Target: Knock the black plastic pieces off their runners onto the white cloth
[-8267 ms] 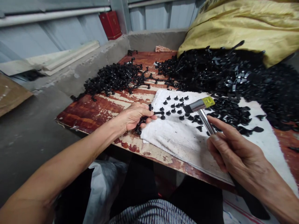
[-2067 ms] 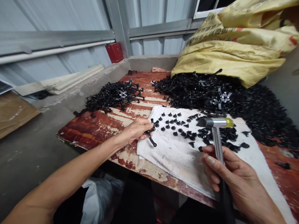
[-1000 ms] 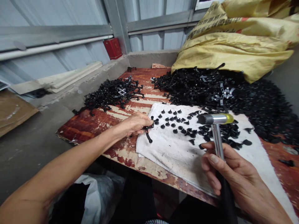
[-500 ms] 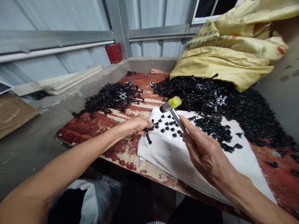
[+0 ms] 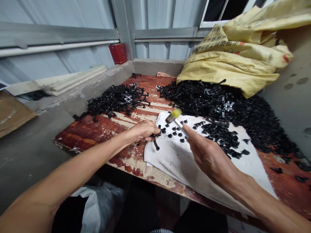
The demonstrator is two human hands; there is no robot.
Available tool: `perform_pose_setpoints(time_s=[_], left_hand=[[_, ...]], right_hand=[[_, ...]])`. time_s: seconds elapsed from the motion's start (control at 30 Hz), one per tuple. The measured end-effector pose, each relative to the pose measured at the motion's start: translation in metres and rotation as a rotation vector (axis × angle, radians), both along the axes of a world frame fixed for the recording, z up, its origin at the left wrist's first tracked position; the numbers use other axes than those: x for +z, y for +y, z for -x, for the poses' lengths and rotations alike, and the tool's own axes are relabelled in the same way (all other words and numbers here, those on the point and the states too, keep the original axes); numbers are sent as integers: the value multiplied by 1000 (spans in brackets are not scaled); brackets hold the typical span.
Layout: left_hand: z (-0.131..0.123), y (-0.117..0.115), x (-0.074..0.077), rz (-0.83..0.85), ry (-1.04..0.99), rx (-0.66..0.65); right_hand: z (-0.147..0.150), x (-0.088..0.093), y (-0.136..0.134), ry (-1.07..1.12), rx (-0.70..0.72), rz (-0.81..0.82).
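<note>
My left hand (image 5: 147, 130) pinches a black branched bracket (image 5: 156, 142) at the left edge of a white cloth (image 5: 165, 160); one arm of it points toward me. My right hand (image 5: 206, 150) is wrapped round the metal handle of a mallet (image 5: 179, 123). The mallet's head, yellow at one end and dark at the other, is raised over the cloth, to the right of the bracket and slightly blurred. Small black round knobs with short stems (image 5: 174, 133) stand spaced out on the cloth below it. Part of the bracket is hidden by my left fingers.
Black brackets lie heaped (image 5: 119, 100) on the worn red table (image 5: 97, 134) at the left. A bigger black heap (image 5: 194, 97) spills from a yellow sack (image 5: 228, 64) at the back right. Loose black knobs (image 5: 218, 134) cover the cloth's right part. A red tin (image 5: 118, 53) stands in the corner.
The mallet's head has moved down and slightly left, closer to the bracket, as my right hand shifted left. My left hand keeps its pinch on the bracket almost in place.
</note>
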State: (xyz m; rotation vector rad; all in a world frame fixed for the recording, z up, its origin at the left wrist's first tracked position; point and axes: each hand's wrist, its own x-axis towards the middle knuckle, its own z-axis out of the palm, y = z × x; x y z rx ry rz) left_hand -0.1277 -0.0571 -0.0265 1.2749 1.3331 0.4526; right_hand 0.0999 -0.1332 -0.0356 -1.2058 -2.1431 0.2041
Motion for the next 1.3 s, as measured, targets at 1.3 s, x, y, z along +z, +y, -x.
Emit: perform_pose_setpoints(time_s=[1.3], left_hand=[[-31,-55,10,53,-430,369]], right_hand=[[17,3,-17,888,-151,776]])
